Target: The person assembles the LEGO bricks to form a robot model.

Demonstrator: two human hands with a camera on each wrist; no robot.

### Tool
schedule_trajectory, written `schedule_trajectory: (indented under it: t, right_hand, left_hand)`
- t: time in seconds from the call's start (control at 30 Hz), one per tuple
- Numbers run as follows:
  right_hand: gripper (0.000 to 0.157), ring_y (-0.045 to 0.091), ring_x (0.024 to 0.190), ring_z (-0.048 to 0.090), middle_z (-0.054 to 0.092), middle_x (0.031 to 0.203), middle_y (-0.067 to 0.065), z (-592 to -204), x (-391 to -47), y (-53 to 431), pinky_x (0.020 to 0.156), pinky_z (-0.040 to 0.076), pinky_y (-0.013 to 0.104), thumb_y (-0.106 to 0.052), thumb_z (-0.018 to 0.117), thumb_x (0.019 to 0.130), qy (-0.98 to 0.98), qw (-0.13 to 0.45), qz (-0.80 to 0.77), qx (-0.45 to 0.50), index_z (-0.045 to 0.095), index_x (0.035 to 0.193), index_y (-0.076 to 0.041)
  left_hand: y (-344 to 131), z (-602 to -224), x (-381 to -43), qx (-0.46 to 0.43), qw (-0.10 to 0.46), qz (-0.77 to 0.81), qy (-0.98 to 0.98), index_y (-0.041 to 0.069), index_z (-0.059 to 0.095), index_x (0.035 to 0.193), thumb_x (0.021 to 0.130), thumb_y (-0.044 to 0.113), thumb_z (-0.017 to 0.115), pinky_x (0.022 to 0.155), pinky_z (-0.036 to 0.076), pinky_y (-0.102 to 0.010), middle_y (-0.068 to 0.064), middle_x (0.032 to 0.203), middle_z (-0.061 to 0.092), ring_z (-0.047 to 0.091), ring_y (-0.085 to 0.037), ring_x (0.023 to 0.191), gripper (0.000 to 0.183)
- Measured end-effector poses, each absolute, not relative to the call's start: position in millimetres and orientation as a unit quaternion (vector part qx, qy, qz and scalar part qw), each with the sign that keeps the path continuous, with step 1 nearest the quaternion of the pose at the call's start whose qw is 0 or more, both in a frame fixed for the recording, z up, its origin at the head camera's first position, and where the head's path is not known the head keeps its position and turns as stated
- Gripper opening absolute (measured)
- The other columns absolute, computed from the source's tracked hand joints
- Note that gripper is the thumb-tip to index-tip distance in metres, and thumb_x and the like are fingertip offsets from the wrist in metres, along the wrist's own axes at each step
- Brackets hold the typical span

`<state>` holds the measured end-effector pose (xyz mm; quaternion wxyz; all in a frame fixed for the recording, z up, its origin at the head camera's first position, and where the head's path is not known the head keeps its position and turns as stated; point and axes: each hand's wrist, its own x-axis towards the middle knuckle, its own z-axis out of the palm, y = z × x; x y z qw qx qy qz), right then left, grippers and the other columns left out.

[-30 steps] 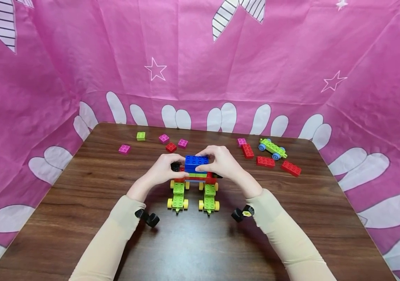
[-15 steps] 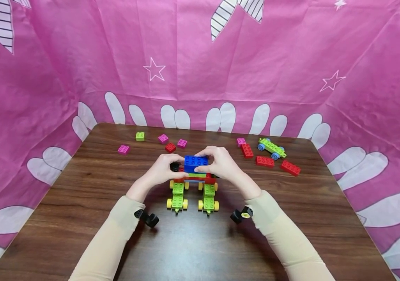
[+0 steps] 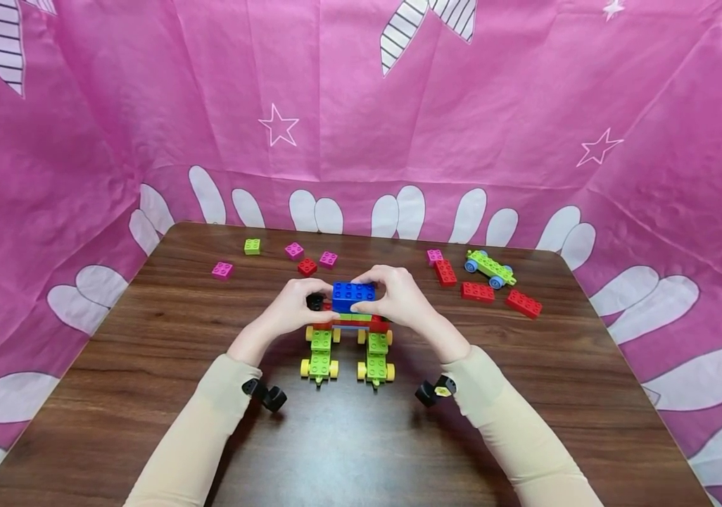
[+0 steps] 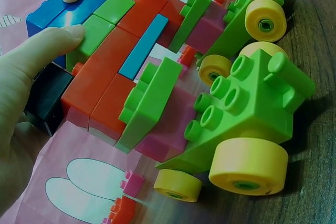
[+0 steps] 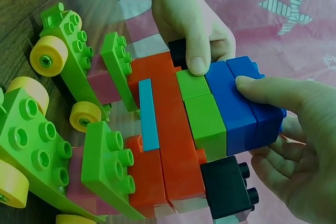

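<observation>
Against pink cloth (image 3: 348, 105), pinching blue bricks (image 3: 348, 296) with right hand (image 3: 400, 296) and green bricks (image 5: 206, 121) beneath with left hand (image 3: 294, 308), atop a wheeled build (image 5: 176, 135), probably seating them, next likely needing even downward pressure.

Brick structure (image 4: 100, 77) on 2 wheeled bases (image 3: 319, 364); loose bricks (image 3: 478, 291) behind.

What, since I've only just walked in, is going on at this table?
A person's right hand grips the stacked blue bricks at the top of a toy-brick build, while the left hand holds it just below, thumb on a green brick. The build stands on two green bases with yellow wheels. Farther back on the table lie loose bricks and a separate green base with blue wheels.
</observation>
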<state>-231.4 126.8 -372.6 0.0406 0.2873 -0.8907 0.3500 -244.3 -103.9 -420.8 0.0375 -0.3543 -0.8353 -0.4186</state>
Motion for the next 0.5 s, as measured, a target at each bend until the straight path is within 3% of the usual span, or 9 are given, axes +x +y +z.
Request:
schedule_trajectory:
  t: [0.5]
  right_hand:
    - [0.036, 0.017, 0.082, 0.059, 0.071, 0.094, 0.004, -374.2, -230.3, 125.6, 0.070, 0.052, 0.028, -0.022, 0.085, 0.073, -0.892, 0.045, 0.353, 0.278, 0.074, 0.104, -0.008]
  left_hand:
    - [-104.4, -424.6, -245.8, -0.350, 0.032, -0.431, -0.831, 0.000, 0.069, 0.108, 0.078, 0.015, 0.080, 0.085, 0.055, -0.037, -0.011, 0.102, 0.072, 0.066, -0.023, 0.094, 0.035]
